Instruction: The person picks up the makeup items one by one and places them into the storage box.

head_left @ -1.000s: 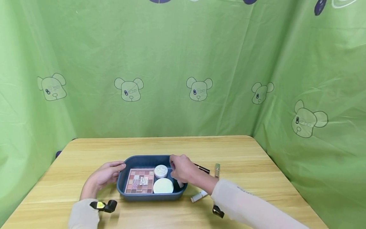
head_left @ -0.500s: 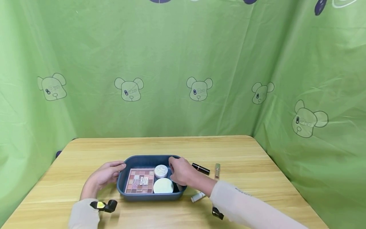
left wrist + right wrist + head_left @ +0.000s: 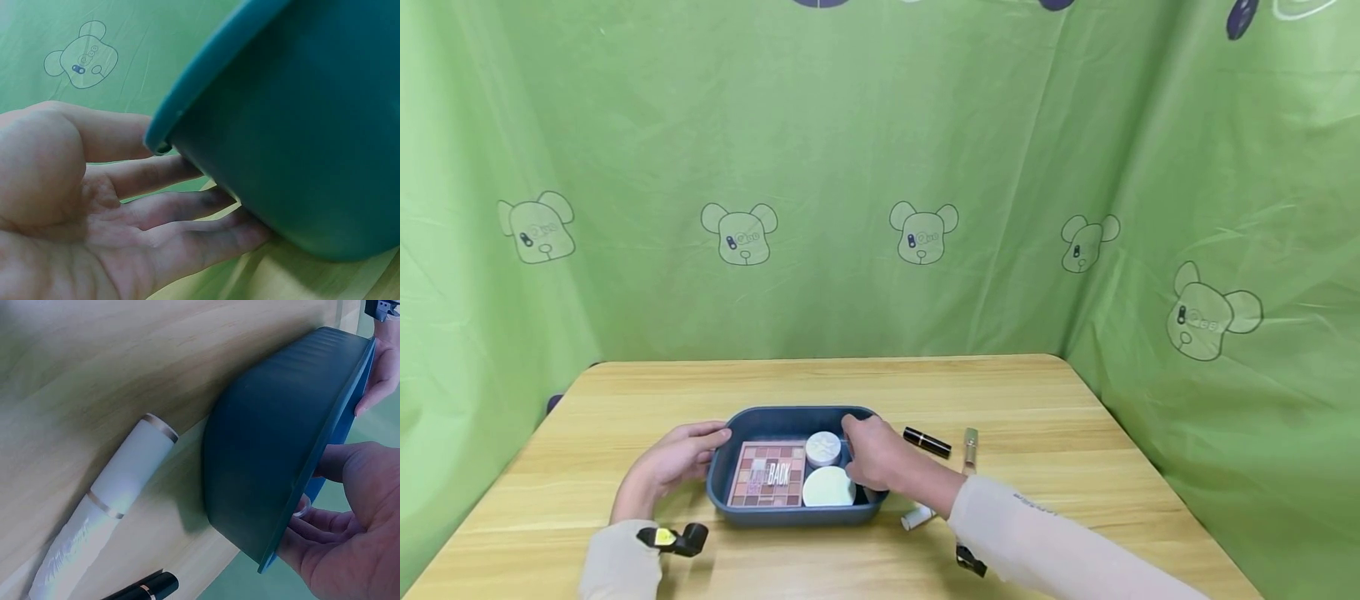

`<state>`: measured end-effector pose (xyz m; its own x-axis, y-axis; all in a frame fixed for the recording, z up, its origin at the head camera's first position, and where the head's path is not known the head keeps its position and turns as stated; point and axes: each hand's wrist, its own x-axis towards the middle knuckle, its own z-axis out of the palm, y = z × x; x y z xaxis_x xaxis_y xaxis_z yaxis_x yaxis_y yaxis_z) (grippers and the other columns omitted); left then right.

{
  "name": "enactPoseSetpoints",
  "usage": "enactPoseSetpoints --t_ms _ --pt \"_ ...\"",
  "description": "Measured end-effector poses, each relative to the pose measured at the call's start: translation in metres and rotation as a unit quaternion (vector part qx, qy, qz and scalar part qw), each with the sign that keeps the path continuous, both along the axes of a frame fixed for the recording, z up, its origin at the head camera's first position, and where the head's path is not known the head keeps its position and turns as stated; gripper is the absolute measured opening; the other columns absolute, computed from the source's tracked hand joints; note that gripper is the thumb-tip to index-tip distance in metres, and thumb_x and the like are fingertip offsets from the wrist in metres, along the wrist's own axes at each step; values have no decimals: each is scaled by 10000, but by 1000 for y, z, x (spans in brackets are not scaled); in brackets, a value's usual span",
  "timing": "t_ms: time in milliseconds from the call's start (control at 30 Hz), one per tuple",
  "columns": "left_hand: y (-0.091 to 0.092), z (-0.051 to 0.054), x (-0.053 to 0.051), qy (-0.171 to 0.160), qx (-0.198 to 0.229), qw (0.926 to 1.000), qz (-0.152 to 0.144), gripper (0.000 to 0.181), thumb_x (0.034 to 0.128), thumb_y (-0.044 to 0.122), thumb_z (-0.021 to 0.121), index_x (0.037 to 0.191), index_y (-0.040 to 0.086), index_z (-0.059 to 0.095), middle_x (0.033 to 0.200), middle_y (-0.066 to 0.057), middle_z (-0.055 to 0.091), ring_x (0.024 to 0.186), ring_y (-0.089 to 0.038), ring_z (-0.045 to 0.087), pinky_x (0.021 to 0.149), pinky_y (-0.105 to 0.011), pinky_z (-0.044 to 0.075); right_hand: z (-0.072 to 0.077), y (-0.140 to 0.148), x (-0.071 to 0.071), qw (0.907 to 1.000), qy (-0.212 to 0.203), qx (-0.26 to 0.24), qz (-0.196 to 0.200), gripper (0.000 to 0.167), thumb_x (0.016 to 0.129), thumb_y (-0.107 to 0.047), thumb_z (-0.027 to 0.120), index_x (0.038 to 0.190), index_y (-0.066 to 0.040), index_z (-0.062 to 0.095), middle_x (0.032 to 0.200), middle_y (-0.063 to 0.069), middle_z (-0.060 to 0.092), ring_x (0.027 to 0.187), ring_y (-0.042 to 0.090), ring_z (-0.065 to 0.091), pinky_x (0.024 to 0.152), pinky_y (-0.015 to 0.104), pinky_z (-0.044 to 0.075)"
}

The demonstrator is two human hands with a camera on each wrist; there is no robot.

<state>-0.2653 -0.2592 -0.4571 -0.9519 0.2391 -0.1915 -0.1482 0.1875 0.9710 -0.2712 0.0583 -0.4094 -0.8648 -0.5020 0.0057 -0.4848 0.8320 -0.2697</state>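
Observation:
A dark blue tray [image 3: 797,517] holds a pink eyeshadow palette [image 3: 767,473], a small white round jar [image 3: 823,449] and a larger white round compact [image 3: 828,487]. My left hand [image 3: 673,458] grips the tray's left end, thumb at the rim and fingers against the outer wall. Inside the right end, my right hand [image 3: 874,454] reaches down over the rim. Between its thumb and fingers shows a small item with a clear rounded end [image 3: 302,506], mostly hidden by the hand and the tray wall.
Right of the tray lie a black tube [image 3: 927,442] with a gold band, a greenish-gold tube [image 3: 971,447] and a white tube [image 3: 917,517], partly under the right forearm. Green curtains [image 3: 835,317] hang behind and beside the wooden table [image 3: 1000,392].
My right hand has shifted slightly lower in the tray's right end, and the pale item under it is now mostly hidden. More of the black tube shows. The left hand stays put.

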Motion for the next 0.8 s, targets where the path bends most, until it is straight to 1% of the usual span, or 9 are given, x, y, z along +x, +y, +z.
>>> enactPoseSetpoints --t_ms 67,100,167,233,333,533,600,800 --pt "1 1 0 6 9 10000 -1 616 1074 221 493 1492 -182 287 1448 -368 484 1295 -428 576 1024 -470 561 0 -1 0 9998 39 200 -73 316 823 -89 750 1100 -32 610 837 26 637 787 153 626 685 264 559" --pt "1 1 1 7 9 10000 -4 616 1074 220 494 1492 -182 288 1448 -369 483 1297 -429 575 1028 -469 558 0 -2 0 9994 57 311 -117 372 835 -110 748 1167 -17 609 932 69 673 882 182 659 765 291 590" --pt "2 1 1 -3 -2 10000 15 615 1071 221 500 1493 -177 295 1449 -366 484 1303 -429 570 1035 -470 553 -1 -3 0 9985 82 512 -199 495 859 -147 739 1304 1 579 1155 164 679 1100 260 660 941 362 592" --pt "2 1 1 -26 -18 10000 59 613 1067 225 508 1493 -168 308 1450 -360 487 1307 -428 567 1042 -471 548 -1 -3 1 9979 96 601 -232 559 875 -164 729 1377 4 551 1334 227 620 1248 317 611 1045 415 552" --pt "2 0 1 -41 -28 9999 94 614 1066 230 512 1496 -160 313 1450 -351 494 1297 -404 582 1040 -462 550 -2 -2 1 9972 153 691 -235 556 885 -182 725 1382 4 559 1378 235 593 1284 336 588 1066 427 538" --pt "1 -1 1 -32 -6 9999 102 610 1066 228 510 1495 -159 315 1437 -346 511 1271 -361 608 1036 -452 556 -4 -1 1 9949 516 856 -99 486 877 -196 732 1303 9 622 1310 214 634 1220 336 616 1020 422 565" --pt "1 0 1 -44 10 9999 127 609 1064 228 517 1495 -154 321 1437 -343 514 1271 -361 608 1035 -450 557 -4 -1 1 9940 622 897 -57 470 877 -199 731 1286 11 636 1296 211 642 1208 340 617 1017 421 566" --pt "2 2 3 9 15 10000 56 619 1063 223 513 1487 -178 306 1425 -355 517 1280 -396 597 1023 -452 564 -6 -1 1 9925 708 994 49 441 884 -178 700 1287 -6 650 1296 210 645 1220 342 614 1040 425 555"
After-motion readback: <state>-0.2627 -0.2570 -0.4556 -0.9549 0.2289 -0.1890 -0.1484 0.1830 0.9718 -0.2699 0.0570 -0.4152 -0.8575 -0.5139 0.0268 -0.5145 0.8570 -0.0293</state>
